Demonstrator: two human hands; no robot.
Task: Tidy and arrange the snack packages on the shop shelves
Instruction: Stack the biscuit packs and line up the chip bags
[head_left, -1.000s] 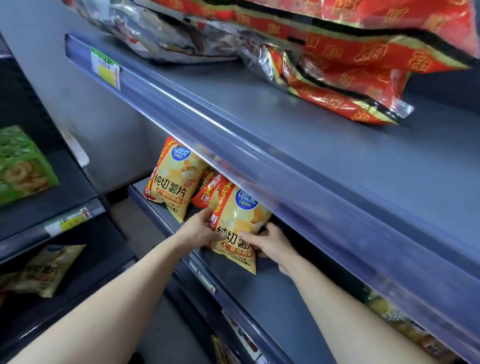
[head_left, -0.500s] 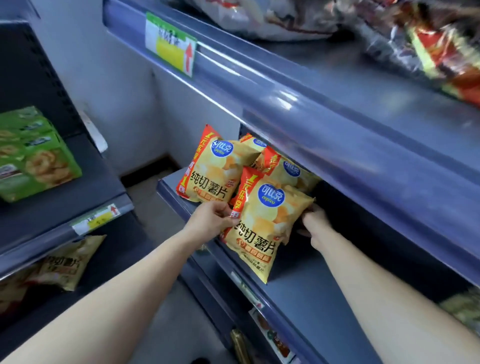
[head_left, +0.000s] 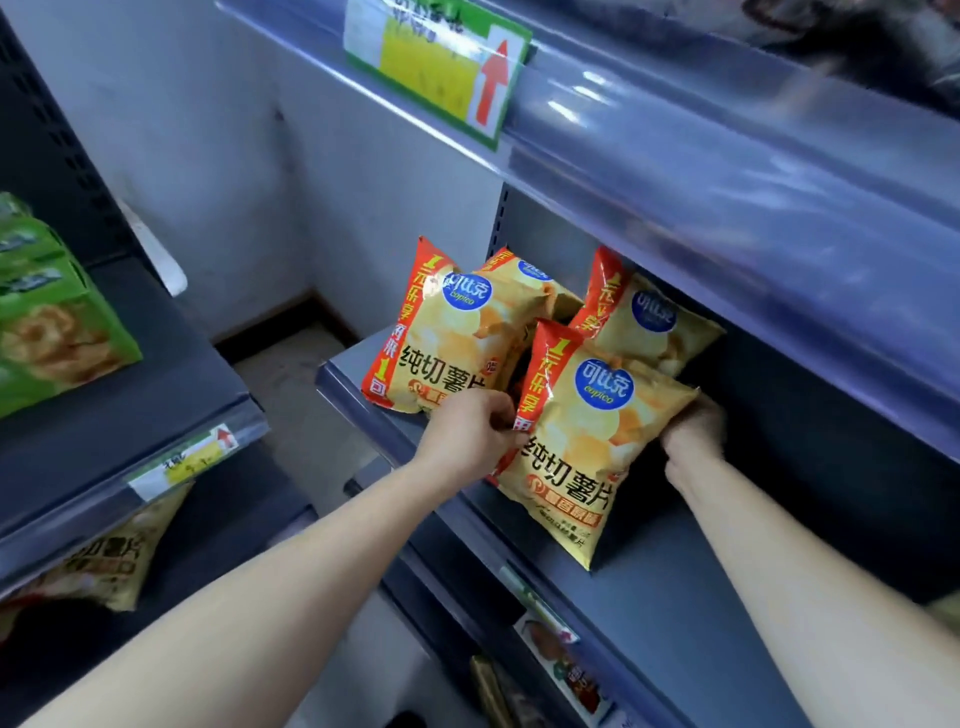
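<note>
The front chip bag is glossy, crinkled plastic film. The shelf at 5 o'clock looks like smooth, matt painted metal. At 1 o'clock, the rail is clear shiny plastic over a paper label.

A green-edged price label with a red arrow sits up top — a smaller label lower left; pale wall behind, grey floor below.

Right of the front chip bag, the lower shelf lay bare back to its dark rear, giving a hand free passage beneath the upper shelf's rail, which overhung the opening. Leftward, the other chip bags crowded the shelf's end beside the wall, touching one another.
</note>
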